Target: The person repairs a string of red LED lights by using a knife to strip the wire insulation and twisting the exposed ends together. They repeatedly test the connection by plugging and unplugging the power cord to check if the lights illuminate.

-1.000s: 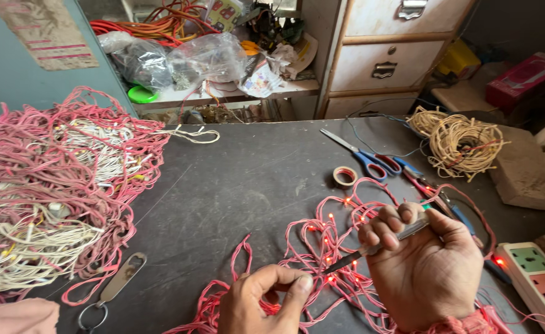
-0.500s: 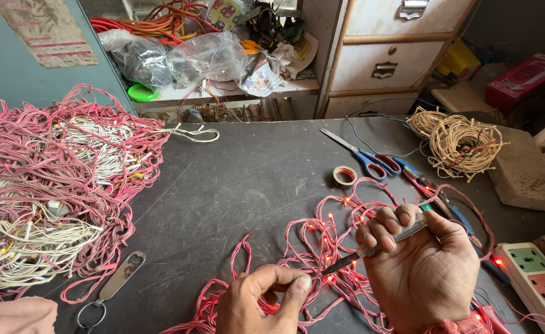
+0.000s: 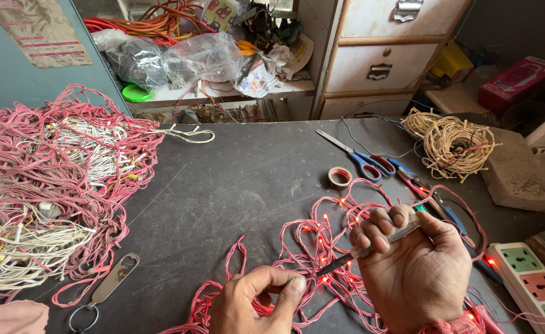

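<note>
the lit pink string of lights point(image 3: 322, 247) sprawls on the dark desk point(image 3: 235, 185). left hand point(image 3: 257, 303) pinches its wire between closed fingers; right hand point(image 3: 411, 272) is curled tight around a screwdriver point(image 3: 371, 247), scissors point(image 3: 356, 154) beyond.

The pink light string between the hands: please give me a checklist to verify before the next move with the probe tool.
1. Right hand grips the screwdriver-like probe tool firmly: ok.
2. Left hand pinches the pink light string: ok.
3. Probe tip touches the wire: cannot tell.
4. String is lit, so probably live: not ok for bare fingers on metal.
5. Power strip switch state: cannot tell.
6. Scissors and tape roll lie apart from the hands: ok.
</note>
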